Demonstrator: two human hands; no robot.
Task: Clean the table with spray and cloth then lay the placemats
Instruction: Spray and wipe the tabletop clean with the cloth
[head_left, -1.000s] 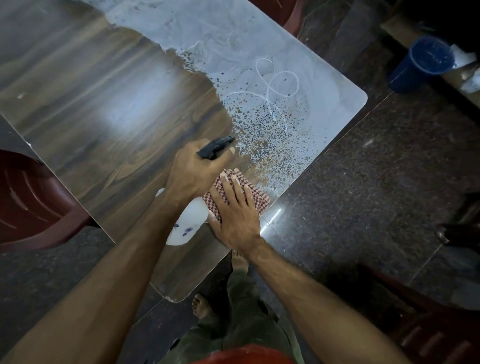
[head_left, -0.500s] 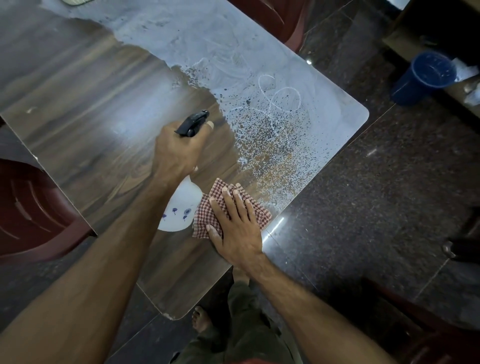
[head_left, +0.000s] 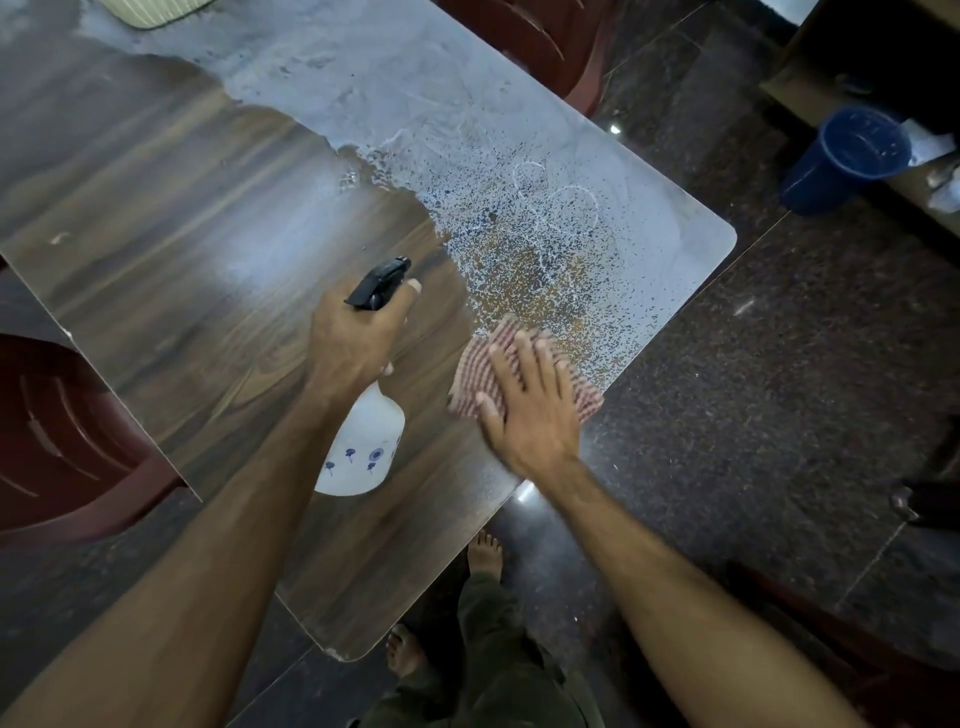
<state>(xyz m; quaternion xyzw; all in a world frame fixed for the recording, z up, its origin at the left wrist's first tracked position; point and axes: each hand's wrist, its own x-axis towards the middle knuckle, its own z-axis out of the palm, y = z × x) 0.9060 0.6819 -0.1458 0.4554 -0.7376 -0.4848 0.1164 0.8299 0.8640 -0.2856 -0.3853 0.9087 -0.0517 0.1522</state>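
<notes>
Head cam looking down: left hand (head_left: 358, 338) is wrapped tight round the neck of the white spray bottle (head_left: 366, 447), finger on the black trigger, bottle held over the wooden table (head_left: 171, 218). Right hand (head_left: 530, 405) lies flat, fingers spread, pressing the checked cloth (head_left: 480, 364) on the table's near edge, right beside the speckled wet patch (head_left: 524, 260). Cloth's a bit blurred.

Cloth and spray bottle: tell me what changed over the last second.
The right hand slid the checked cloth forward to the speckled wet patch. The left hand kept its grip on the spray bottle, nozzle toward that patch. The far side of the table stayed filmy.
</notes>
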